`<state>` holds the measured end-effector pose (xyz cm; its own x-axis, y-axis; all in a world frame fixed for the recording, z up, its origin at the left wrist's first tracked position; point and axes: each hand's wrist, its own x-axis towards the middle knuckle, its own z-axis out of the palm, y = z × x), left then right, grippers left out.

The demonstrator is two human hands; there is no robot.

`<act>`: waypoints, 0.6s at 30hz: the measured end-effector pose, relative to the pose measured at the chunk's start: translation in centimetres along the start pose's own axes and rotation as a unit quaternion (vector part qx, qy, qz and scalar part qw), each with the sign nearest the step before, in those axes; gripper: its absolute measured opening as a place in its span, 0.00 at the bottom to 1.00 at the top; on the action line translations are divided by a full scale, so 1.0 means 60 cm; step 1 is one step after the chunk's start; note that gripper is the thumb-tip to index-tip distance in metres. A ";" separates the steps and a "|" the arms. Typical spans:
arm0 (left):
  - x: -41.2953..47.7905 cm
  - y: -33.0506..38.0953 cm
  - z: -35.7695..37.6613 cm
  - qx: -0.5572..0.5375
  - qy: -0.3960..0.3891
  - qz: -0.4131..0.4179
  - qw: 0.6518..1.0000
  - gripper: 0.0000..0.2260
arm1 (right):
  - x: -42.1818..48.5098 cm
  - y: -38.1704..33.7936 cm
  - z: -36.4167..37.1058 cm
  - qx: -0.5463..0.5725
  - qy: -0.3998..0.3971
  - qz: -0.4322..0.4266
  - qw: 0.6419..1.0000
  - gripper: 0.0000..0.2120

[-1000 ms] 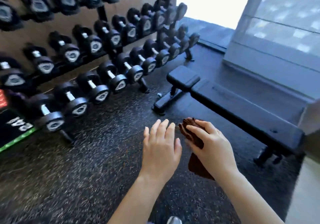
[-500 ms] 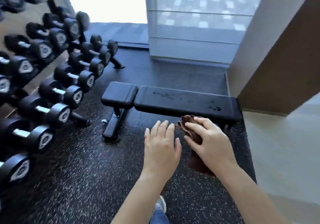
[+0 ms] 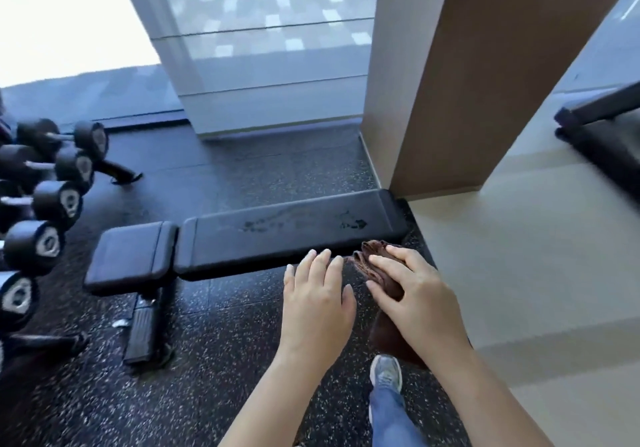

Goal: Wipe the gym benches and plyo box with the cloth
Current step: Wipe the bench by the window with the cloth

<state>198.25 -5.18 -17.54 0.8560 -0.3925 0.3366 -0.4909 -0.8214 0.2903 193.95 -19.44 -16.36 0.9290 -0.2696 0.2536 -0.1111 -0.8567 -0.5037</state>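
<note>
We see both hands held out low in the middle of the view; the left hand (image 3: 317, 303) is spread flat, palm down, its fingers straight and close together, grasping nothing; its fingertips overlap the near edge of the bench (image 3: 277, 239), though we cannot tell whether they touch it. At three o'clock of it, just beside, the right hand (image 3: 415, 299) is clasped over the brown cloth (image 3: 369, 259), fingers bent across the bunched fabric; a crumpled fold pokes out past the fingertips toward twelve o'clock, and the rest hangs down beneath the palm toward six. The cloth sits at the bench's near edge, close to its right end; we cannot tell if it rests on the pad. The bench is black and flat, lying crosswise at twelve o'clock from the hands, a short pad at its nine o'clock end and a long pad bearing dark smudges (image 3: 353, 223); its foot (image 3: 142, 336) stands on the speckled black floor (image 3: 214, 342). At nine o'clock of the view, black dumbbells (image 3: 52, 201) sit in rows; at twelve o'clock stands a frosted glass panel (image 3: 259, 48); at two o'clock a brown pillar (image 3: 485, 83) meets the bench's far right corner; pale flooring (image 3: 519, 273) spreads at three o'clock. At six o'clock we see a grey shoe (image 3: 385, 372) below a blue trouser leg (image 3: 388, 412).
</note>
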 end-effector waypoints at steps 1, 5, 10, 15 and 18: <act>0.022 0.011 0.018 0.001 -0.004 0.001 1.000 0.20 | 0.019 0.023 -0.001 0.002 0.001 0.002 1.000 0.17; 0.113 0.064 0.094 -0.003 -0.026 -0.004 1.000 0.20 | 0.103 0.124 -0.009 -0.002 0.008 -0.001 1.000 0.17; 0.217 0.107 0.205 -0.022 -0.043 -0.012 0.999 0.20 | 0.204 0.243 0.006 -0.042 0.012 -0.024 0.999 0.17; 0.278 0.088 0.335 -0.020 -0.072 -0.002 0.997 0.19 | 0.271 0.344 0.080 -0.037 0.034 -0.001 0.999 0.15; 0.301 0.053 0.431 -0.012 -0.097 0.002 0.995 0.18 | 0.292 0.399 0.157 -0.032 0.042 0.020 0.998 0.15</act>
<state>216.34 -25.59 -33.68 0.8681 -0.4702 0.1594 -0.4961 -0.8102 0.3122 210.91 -40.57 -31.74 0.8906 -0.3383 0.3041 -0.1729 -0.8701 -0.4616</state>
